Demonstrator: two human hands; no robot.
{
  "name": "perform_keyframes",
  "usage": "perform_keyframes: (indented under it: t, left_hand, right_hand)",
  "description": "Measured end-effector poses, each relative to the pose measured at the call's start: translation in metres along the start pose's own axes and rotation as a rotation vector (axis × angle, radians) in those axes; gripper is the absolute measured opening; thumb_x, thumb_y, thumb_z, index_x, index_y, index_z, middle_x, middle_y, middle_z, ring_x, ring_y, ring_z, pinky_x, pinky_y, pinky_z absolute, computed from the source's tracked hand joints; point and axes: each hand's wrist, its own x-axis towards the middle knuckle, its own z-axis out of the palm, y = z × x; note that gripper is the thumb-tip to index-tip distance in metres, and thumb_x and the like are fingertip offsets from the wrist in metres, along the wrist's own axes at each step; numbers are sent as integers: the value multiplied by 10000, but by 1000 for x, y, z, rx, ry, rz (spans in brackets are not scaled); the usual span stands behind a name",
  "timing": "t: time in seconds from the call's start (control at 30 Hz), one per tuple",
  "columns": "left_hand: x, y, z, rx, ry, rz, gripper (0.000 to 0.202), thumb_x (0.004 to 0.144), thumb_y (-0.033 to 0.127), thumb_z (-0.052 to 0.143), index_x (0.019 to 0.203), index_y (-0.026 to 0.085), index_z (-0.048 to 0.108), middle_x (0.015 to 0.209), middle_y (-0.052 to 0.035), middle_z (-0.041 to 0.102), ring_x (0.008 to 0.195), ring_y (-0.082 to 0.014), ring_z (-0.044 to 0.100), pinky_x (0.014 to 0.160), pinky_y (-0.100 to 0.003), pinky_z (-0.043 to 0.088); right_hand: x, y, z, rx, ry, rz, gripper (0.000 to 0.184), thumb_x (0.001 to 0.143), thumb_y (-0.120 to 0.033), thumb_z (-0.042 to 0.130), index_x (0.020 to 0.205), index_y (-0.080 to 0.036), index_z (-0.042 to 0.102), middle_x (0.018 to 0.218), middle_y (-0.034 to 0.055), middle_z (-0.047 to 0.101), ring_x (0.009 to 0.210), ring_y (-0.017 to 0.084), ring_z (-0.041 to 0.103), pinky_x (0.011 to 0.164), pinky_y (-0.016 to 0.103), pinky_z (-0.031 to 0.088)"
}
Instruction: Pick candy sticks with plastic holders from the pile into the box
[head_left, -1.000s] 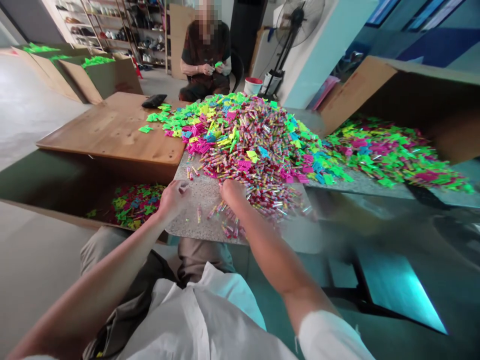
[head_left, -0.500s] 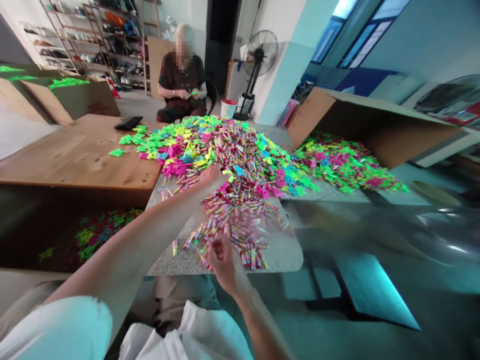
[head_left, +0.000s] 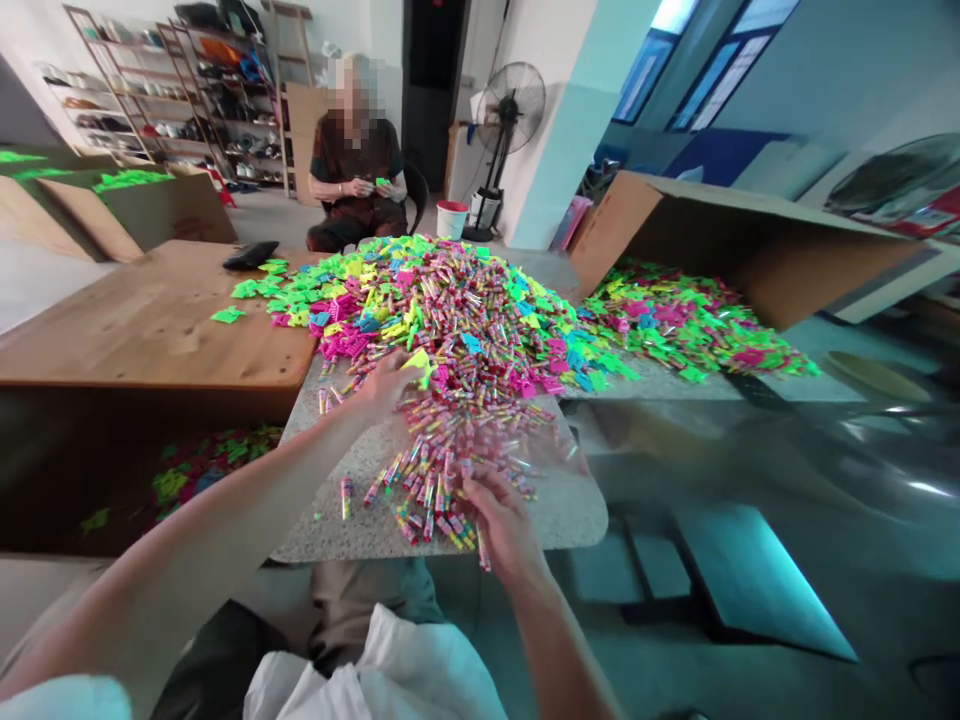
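Note:
A big heap of small colourful tubes and neon plastic pieces point(head_left: 465, 300) covers the speckled stone table point(head_left: 352, 525). My left hand point(head_left: 384, 385) reaches to the heap's near edge and pinches a yellow plastic piece point(head_left: 417, 364). Close to the table's front edge, my right hand point(head_left: 501, 518) rests on loose tubes point(head_left: 427, 485), its fingers closed on a small tube point(head_left: 484, 556). A clear plastic bag point(head_left: 551, 450) lies just right of that hand.
A wooden table point(head_left: 150, 320) with a black pouch point(head_left: 251, 254) adjoins on the left. Below it a box holds neon pieces point(head_left: 187, 470). A tipped cardboard box point(head_left: 750, 240) spills neon pieces point(head_left: 675, 330) at right. A seated person point(head_left: 352, 170) works opposite, near a fan point(head_left: 511, 100).
My left hand has drawn back from the heap with a yellow piece in its fingers. My right hand has shifted right along the front edge onto the loose tubes.

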Motion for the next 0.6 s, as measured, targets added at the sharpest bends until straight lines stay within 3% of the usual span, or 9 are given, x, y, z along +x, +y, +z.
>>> perform_keyframes:
  t: [0.1,0.2,0.27,0.43,0.5,0.6]
  left_hand:
    - [-61,-15,-28,-140,-64,-88,318,763,416,732,976,182,697,796,-68,714,663,-177,671,581,-286,535]
    - [-113,-31,-52,-205,-73,-171,274,767,404,749,927,186,706,768,-51,699,560,-121,599,469,-216,424]
    - [-139,-37,-65,-207,-84,-197,247,771,401,760,861,179,702,674,-19,648,496,-92,524,436,-199,360]
    - [-177,-29,-88,26,-84,-114,333,834,463,714,684,172,650,511,27,510,458,-80,441,445,-192,359]
    - [-188,-23,-91,100,-55,-88,334,838,467,712,688,173,660,554,6,572,501,-102,517,477,-204,430]
    - [-202,-18,-90,59,-39,-112,274,818,445,736,834,172,719,767,-54,723,668,-167,678,560,-245,547]
  right_hand:
    - [9,-15,11,66,25,-43,270,842,-472,742,938,-221,711,772,19,679,633,157,609,549,264,487]
    - [10,-26,33,160,-61,-16,263,876,-473,702,910,-218,649,601,-48,537,481,104,465,470,231,411]
    - [8,-29,52,159,-117,-10,256,889,-472,669,886,-225,604,562,-64,502,454,103,458,459,229,414]
    - [2,-23,95,99,-231,13,226,818,-372,686,970,-231,596,678,-33,641,507,123,559,497,240,479]
    - [0,-20,107,82,-245,9,249,786,-352,698,973,-220,599,703,-22,659,531,131,583,513,248,497]
    - [-4,-18,120,50,-262,-5,239,787,-369,695,936,-209,598,656,-30,630,511,132,565,503,248,490]
